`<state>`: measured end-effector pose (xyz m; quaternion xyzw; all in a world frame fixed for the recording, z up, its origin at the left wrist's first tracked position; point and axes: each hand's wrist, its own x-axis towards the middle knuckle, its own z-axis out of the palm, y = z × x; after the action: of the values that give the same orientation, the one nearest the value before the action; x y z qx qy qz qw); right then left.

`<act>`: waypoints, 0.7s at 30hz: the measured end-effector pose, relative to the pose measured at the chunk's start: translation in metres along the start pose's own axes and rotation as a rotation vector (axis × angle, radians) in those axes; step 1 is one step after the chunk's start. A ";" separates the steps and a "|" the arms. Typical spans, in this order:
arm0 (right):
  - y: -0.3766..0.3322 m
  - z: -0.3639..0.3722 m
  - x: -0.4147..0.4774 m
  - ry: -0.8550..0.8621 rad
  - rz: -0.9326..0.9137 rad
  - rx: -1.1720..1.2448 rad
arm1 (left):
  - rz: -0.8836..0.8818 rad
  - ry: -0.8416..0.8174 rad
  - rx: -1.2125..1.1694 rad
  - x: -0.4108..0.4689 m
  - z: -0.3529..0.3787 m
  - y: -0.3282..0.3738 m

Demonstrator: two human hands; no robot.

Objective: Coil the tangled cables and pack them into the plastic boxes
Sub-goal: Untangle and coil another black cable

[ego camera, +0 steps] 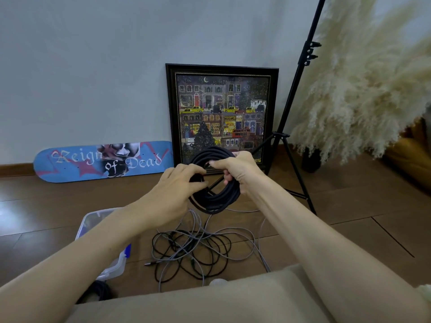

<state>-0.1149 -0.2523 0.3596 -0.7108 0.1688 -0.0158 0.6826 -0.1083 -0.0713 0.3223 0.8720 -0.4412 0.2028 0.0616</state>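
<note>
Black cable coil (215,194), clamped in the grip of the right hand (238,170) and pinched by the left hand (179,183), is held before the framed picture (221,113), with tangled cables (198,248) and plastic box (92,217) on the floor (349,217) nearer than that picture.

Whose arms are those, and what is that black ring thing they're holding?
Those arms belong to a person wearing a camera on their head, so you see what they see: their own hands from above. The left hand and right hand both hold a black cable coil, wound into loops. Below it, on the wooden floor, lies a heap of tangled cables, grey and black, not yet coiled. A clear plastic box sits to the left. Against the wall lean a skateboard deck and a framed picture.
</note>
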 end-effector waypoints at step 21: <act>-0.009 0.118 0.007 -0.250 0.246 0.626 | -1.100 0.150 -1.460 -0.054 -0.059 -0.063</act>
<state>-0.0770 -0.1401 0.3592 -0.4382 0.1553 0.1028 0.8794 -0.1039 0.0236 0.3583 0.6884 0.0229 -0.1282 0.7135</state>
